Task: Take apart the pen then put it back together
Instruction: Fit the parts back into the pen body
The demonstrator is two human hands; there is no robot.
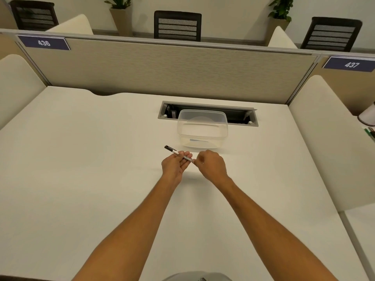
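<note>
Above the white worktop (81, 179), just in front of a clear plastic container (202, 128), the left hand (176, 164) cradles the pen (178, 153) across its curled fingers, black cap jutting out to the left. The right hand (211, 165) pinches the pen's other end.

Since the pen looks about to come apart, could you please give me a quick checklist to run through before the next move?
1. Pen held by the left hand: ok, it lies across the fingers, above the table.
2. Right hand on the pen's near end: ok, fingertips meet it.
3. Black cap end free: ok, it sticks out past the left hand.
4. Which part the right hand pinches: cannot tell, fingers hide it.
5. Clear container ready for parts: ok, open, just beyond the hands.
6. Pen in one piece: cannot tell.
</note>
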